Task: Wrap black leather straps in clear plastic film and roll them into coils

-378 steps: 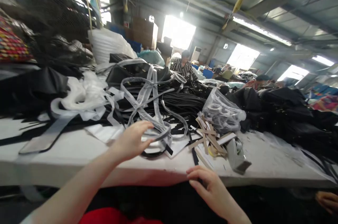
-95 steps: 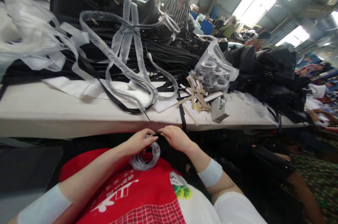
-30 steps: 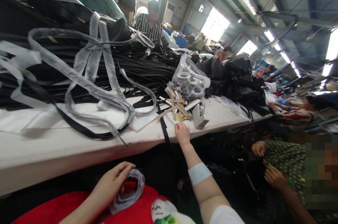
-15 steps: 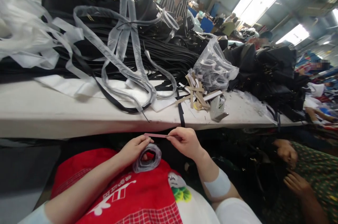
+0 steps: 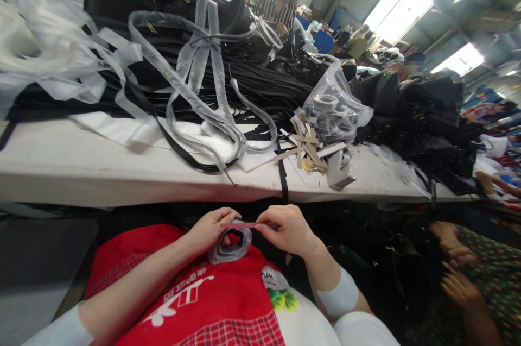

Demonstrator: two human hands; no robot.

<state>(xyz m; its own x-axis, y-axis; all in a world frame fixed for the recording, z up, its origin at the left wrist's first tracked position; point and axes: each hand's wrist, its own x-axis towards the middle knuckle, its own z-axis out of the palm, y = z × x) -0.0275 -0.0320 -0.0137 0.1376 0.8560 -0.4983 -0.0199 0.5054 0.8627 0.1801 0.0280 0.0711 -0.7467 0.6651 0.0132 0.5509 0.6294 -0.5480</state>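
In the head view my left hand (image 5: 212,231) is closed on a coiled strap wrapped in clear plastic (image 5: 230,248), held just above the red apron (image 5: 228,291). My right hand (image 5: 284,228) pinches one end of a short, narrow pinkish strip (image 5: 240,225). The strip stretches level across the top of the coil, and its other end lies against the fingers of my left hand. Both hands are over my lap, in front of the table's near edge. What the strip is made of, I cannot make out.
On the white table (image 5: 81,167) lie plastic-wrapped straps (image 5: 183,85), a pile of black straps (image 5: 260,80), paper strips (image 5: 305,145), a tape dispenser (image 5: 340,169), a clear plastic bag (image 5: 334,107) and black bags (image 5: 423,118). Another person's hands (image 5: 458,275) are at right.
My right hand has brought the pinkish strip down from above the coil to across its top. My left hand still holds the coil. The whole view has shifted slightly.
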